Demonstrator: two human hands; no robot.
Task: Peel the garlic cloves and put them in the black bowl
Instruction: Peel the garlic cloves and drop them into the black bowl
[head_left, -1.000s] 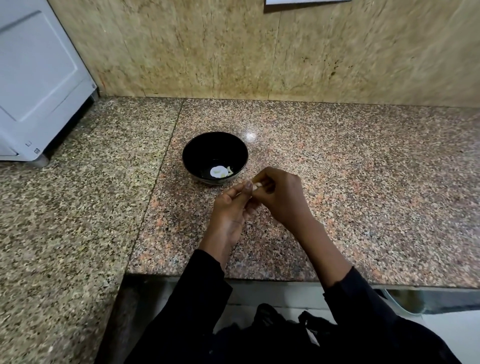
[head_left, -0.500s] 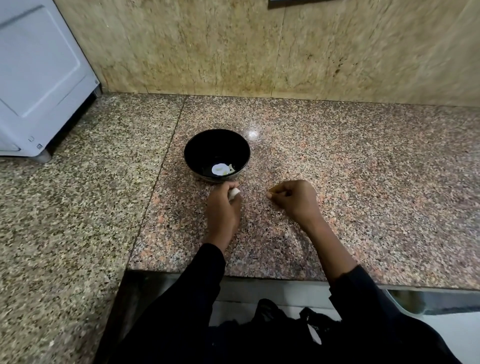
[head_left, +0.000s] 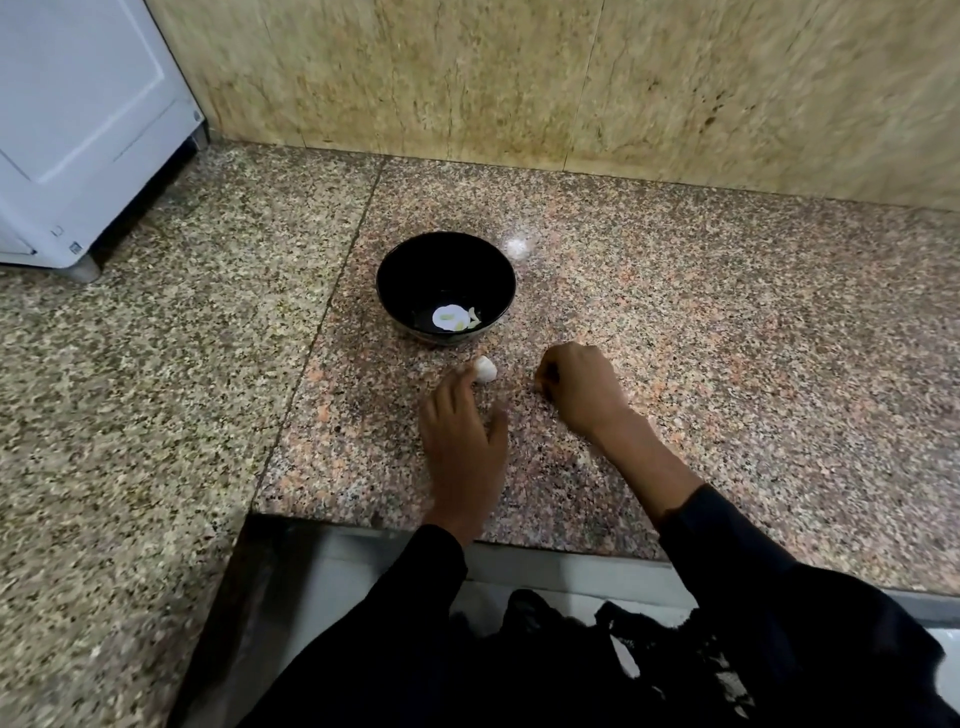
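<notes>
We see the black bowl (head_left: 445, 260) standing upright on the granite counter; it is round and glossy. On its bottom lie pale peeled garlic cloves (head_left: 456, 318), close together. One more white garlic piece (head_left: 485, 369) lies on the counter just in front of the bowl, apart from it.

Speckled granite counter (head_left: 727, 338). Black bowl (head_left: 400, 306) on it near middle. White garlic piece (head_left: 485, 369) at bowl's 5 o'clock, just beside. White appliance (head_left: 78, 130) at counter's 10 o'clock.
</notes>
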